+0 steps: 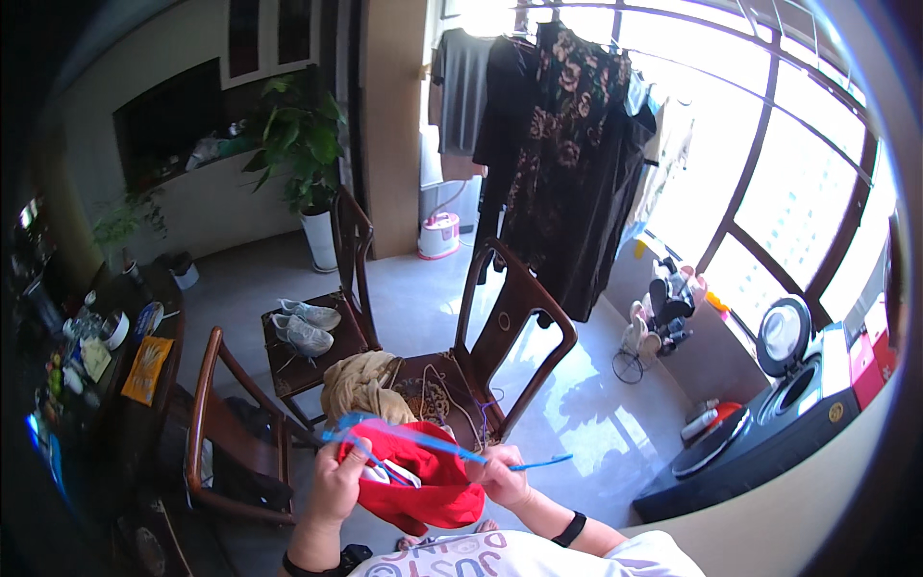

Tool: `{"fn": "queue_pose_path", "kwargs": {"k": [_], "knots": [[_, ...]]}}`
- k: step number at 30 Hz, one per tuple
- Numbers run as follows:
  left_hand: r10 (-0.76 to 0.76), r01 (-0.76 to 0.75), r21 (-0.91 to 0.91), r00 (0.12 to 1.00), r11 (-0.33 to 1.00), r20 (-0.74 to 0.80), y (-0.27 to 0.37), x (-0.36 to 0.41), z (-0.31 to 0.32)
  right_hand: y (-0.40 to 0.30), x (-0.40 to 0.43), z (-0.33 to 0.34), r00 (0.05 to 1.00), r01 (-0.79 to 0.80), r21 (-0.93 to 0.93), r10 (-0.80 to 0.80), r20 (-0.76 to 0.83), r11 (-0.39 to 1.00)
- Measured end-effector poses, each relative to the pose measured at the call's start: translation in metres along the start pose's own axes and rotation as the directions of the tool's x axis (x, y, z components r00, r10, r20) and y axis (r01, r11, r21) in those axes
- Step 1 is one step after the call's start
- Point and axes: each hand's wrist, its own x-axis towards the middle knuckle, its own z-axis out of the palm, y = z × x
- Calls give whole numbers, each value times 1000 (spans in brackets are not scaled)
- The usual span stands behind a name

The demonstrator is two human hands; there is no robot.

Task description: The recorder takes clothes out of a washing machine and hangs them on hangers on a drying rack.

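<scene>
A red garment [433, 501] with white patches inside its opening hangs before my chest. My left hand [342, 476] grips its left edge, the thumb over the cloth. Blurred by motion, a blue clothes hanger [451, 445] stretches above the red cloth and partly in front of it. My right hand [502, 474] is closed around the hanger, one thin blue end sticking out to the right. Whether the right fingers also touch the garment, I cannot tell. Just beyond my hands, a beige cloth [364, 386] lies heaped on a dark wooden chair [515, 324].
White sneakers [306, 328] sit on a second chair; another wooden chair [205, 433] stands left, beside a cluttered table [162, 375]. Clothes, including a floral dress [570, 144], hang by the windows. A garment steamer [440, 234] is behind them. A black open-lidded appliance [797, 393] stands right.
</scene>
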Motion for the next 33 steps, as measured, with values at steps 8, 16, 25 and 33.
{"fn": "queue_pose_path", "kwargs": {"k": [8, 16, 25, 33], "knots": [[366, -294, 290, 899, 911, -239, 41, -9, 22, -56, -9, -35, 948, -120, -466, 241, 208, 876], [610, -399, 571, 756, 718, -239, 60, -8, 28, -124, -14, -52, 923, -83, -776, 342, 177, 625], [550, -470, 741, 819, 479, 164, 30, -37, 69, -172, -3, -9, 974, -115, -923, 224, -32, 368], [495, -492, 696, 840, 523, 222, -11, -30, 65, -166, -4, 2, 948, -217, -924, 293, -123, 314]]}}
